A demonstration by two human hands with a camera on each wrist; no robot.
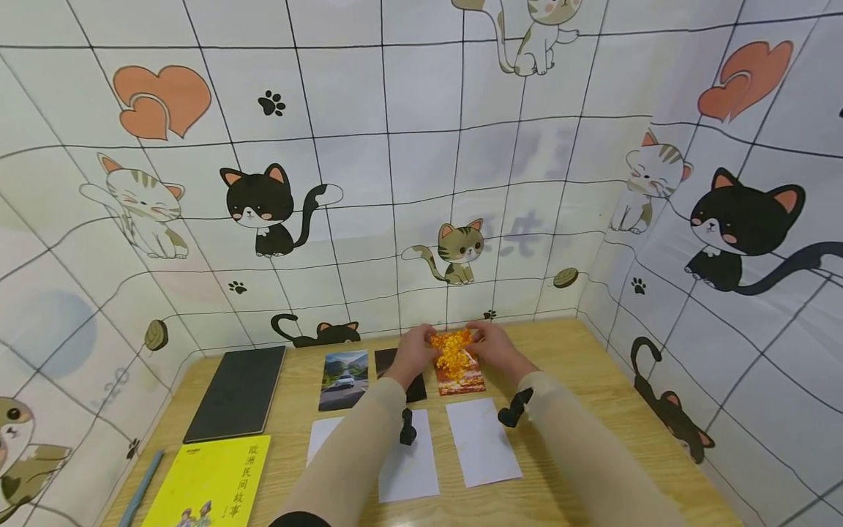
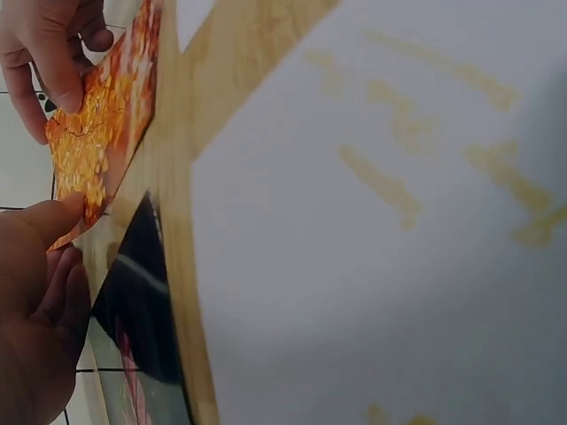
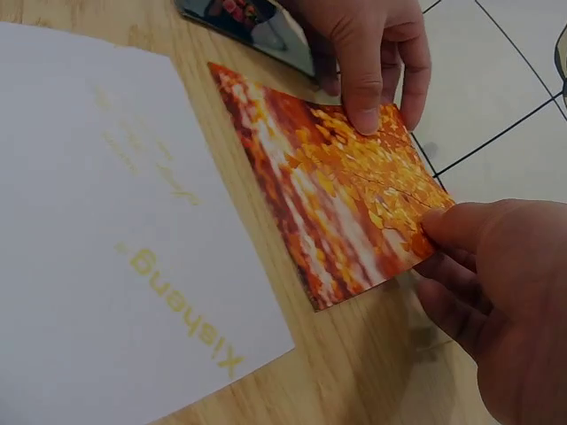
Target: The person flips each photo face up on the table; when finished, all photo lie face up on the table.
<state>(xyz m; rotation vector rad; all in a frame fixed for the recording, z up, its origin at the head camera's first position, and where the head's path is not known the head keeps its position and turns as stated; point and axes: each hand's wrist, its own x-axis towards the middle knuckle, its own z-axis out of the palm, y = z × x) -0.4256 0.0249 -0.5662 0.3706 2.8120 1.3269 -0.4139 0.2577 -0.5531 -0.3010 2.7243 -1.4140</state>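
An orange photo card (image 1: 456,362) of autumn leaves lies near the far edge of the wooden table (image 1: 593,395), its far end lifted slightly. My left hand (image 1: 421,350) pinches its far left corner, thumb on top. My right hand (image 1: 484,340) pinches the far right corner. In the right wrist view the card (image 3: 345,204) is held between my right hand (image 3: 443,232) at one corner and my left hand (image 3: 365,113) at the other. The left wrist view shows the card (image 2: 97,133) edge-on between my left hand (image 2: 64,221) and my right hand (image 2: 62,93).
A dark photo (image 1: 390,360) and a car photo (image 1: 344,378) lie left of the card. White sheets (image 1: 484,439) lie nearer me. A black notebook (image 1: 237,391), a yellow book (image 1: 211,483) and a blue pen (image 1: 141,487) are at the left. Cat-patterned walls (image 1: 421,183) enclose the table.
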